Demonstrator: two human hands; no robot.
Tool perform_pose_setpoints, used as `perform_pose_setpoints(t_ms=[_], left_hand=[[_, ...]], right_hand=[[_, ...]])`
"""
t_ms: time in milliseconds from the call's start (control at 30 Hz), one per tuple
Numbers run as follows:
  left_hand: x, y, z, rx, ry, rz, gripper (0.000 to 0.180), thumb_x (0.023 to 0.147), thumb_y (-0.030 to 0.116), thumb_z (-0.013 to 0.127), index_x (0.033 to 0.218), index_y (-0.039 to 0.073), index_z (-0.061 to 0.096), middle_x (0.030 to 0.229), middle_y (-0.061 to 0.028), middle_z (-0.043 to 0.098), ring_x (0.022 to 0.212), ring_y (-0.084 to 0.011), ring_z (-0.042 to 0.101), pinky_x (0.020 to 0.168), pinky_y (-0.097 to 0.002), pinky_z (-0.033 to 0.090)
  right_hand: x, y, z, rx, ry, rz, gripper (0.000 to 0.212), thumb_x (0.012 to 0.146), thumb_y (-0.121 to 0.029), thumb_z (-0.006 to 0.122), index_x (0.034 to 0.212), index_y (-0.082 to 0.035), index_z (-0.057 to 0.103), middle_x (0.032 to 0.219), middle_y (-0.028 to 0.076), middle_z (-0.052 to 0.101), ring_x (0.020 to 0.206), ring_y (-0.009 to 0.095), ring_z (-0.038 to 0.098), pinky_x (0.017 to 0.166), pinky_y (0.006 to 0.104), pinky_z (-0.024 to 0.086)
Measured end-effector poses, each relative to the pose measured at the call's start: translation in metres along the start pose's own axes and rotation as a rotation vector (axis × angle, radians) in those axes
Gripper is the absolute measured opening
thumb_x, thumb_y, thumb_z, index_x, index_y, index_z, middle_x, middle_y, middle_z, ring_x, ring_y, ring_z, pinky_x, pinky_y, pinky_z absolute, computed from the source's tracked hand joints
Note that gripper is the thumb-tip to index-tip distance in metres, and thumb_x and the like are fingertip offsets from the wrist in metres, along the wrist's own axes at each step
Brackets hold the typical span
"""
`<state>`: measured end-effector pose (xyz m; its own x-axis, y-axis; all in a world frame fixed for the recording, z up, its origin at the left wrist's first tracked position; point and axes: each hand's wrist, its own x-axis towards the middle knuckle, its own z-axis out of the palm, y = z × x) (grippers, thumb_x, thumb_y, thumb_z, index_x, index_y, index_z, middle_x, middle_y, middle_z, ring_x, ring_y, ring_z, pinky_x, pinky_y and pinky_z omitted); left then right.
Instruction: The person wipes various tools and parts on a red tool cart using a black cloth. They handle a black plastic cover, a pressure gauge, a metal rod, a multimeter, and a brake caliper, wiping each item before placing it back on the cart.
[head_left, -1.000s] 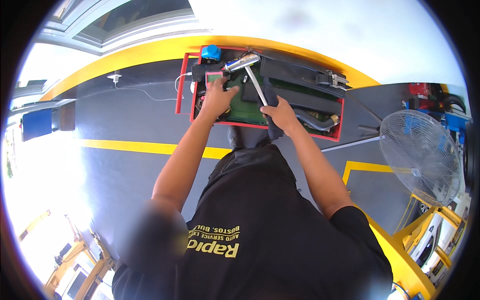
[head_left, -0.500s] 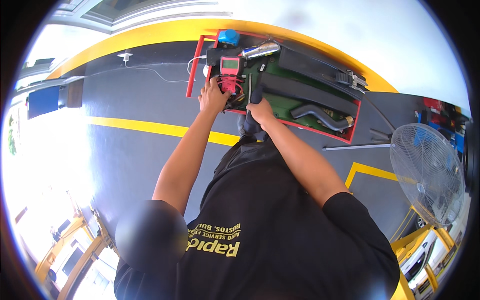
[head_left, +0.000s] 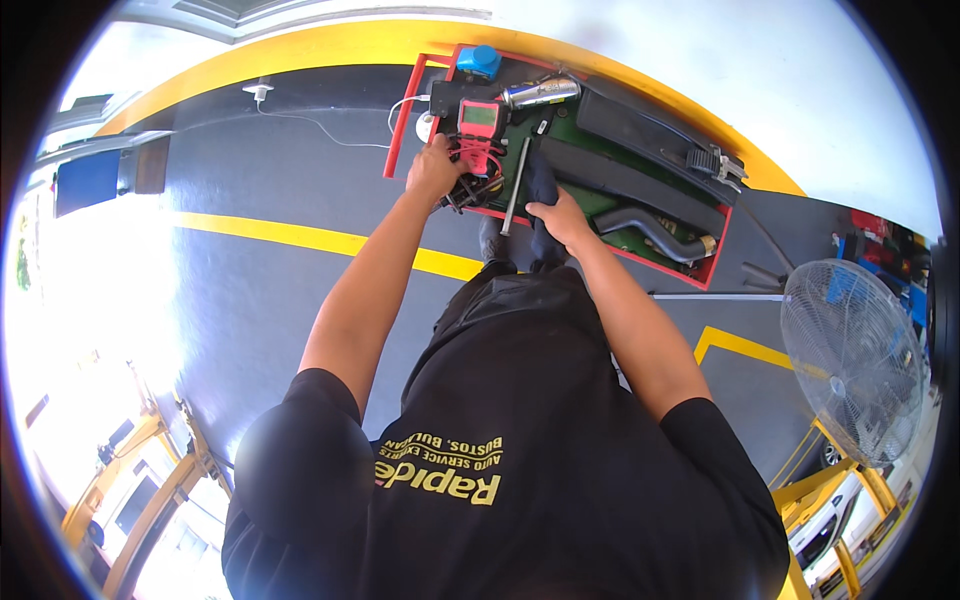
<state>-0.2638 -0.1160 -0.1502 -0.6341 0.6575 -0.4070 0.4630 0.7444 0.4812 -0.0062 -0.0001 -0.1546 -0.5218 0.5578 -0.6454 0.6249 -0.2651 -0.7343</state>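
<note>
My left hand [head_left: 436, 172] is closed at the near left end of a red-framed tray [head_left: 660, 272], its thumb against red and black cables. These cables [head_left: 478, 157] are bundled around a red handheld tester [head_left: 480, 117] with a small grey-green screen. Dark clamp-like parts [head_left: 463, 196] hang below that hand. My right hand [head_left: 562, 220] is closed around a long, dark, soft-looking item [head_left: 541, 182] at the tray's near edge; its exact kind is unclear. Just left of it, a thin metal rod [head_left: 515, 190] slants with its lower end beyond the rim.
In the tray lie a silver can [head_left: 541, 93], a blue-capped container [head_left: 480, 62], a bent black hose [head_left: 650, 232] and long black panels [head_left: 625, 178]. A white cable [head_left: 320, 138] runs to a wall outlet. A large fan [head_left: 853, 362] stands at right.
The tray sits slightly farther right in view. My right hand has shifted right with the dark item, and the metal rod now shows more fully, tilted. The left hand keeps its place by the cables.
</note>
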Motion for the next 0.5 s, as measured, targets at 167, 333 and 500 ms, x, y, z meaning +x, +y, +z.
perform_pose_setpoints(t_ms=[167,333,500], left_hand=[[0.014,-0.003,-0.018,-0.064,0.01,0.038,0.04,0.093,0.045,0.077,0.121,0.016,0.071,0.117,-0.0194,0.076,0.115,-0.0423,0.071,0.096,-0.0532,0.054],[0.002,0.024,-0.045,-0.098,-0.008,0.213,0.032,0.094,0.036,0.075,0.119,0.016,0.073,0.123,-0.0146,0.075,0.119,-0.0402,0.069,0.097,-0.0523,0.054],[0.004,0.04,-0.051,0.198,0.133,0.375,0.045,0.093,0.03,0.074,0.135,0.014,0.068,0.144,-0.0128,0.066,0.133,-0.0386,0.061,0.104,-0.051,0.052]], right_hand=[[-0.02,0.021,-0.02,0.14,0.03,-0.009,0.053,0.09,-0.022,0.08,0.136,0.001,0.065,0.116,0.014,0.074,0.104,0.024,0.07,0.095,0.0388,0.053],[-0.05,0.005,-0.042,0.428,0.055,0.036,0.055,0.094,-0.028,0.078,0.137,0.001,0.061,0.122,0.011,0.068,0.111,0.02,0.065,0.101,0.037,0.05],[-0.06,-0.02,-0.047,0.472,0.013,0.05,0.05,0.095,-0.024,0.077,0.136,0.0,0.062,0.117,0.01,0.069,0.104,0.02,0.067,0.093,0.0372,0.055]])
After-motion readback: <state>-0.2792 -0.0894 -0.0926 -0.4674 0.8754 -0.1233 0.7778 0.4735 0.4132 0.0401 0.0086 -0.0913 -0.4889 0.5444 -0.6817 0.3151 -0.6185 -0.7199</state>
